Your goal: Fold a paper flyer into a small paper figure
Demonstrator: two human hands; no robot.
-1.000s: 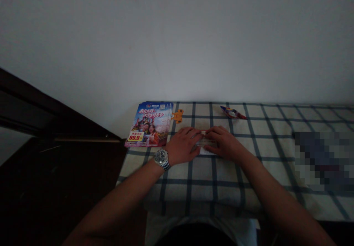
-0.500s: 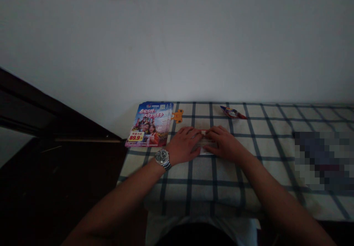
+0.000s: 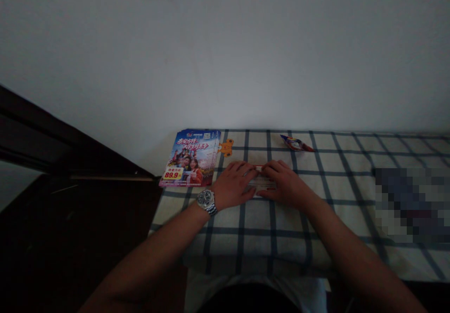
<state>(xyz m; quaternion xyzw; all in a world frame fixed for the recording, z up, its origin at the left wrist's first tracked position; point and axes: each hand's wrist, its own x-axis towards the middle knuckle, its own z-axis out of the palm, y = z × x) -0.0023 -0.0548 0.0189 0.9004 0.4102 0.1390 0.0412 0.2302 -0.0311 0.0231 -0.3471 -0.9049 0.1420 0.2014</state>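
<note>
A small printed piece of paper (image 3: 260, 182) with a red upper edge lies on the checked cloth, mostly covered by my hands. My left hand (image 3: 234, 184), with a metal watch (image 3: 206, 201) on its wrist, holds the paper's left part, fingers at the far edge and thumb at the near edge. From the right, my right hand (image 3: 284, 184) grips the other part the same way, its fingertips close to those of the left. To the left of my hands is a stack of colourful flyers (image 3: 190, 158).
A checked cloth (image 3: 256, 219) covers the surface against the wall. An orange bear figure (image 3: 226, 148) lies beside the flyers. Behind my right hand is a crumpled, colourful wrapper (image 3: 297, 143). A blurred-out item (image 3: 411, 205) lies at the far right.
The paper between my hands has shifted slightly: its white patch near the thumbs now shows print and a red mark. Both hands stay almost in place.
</note>
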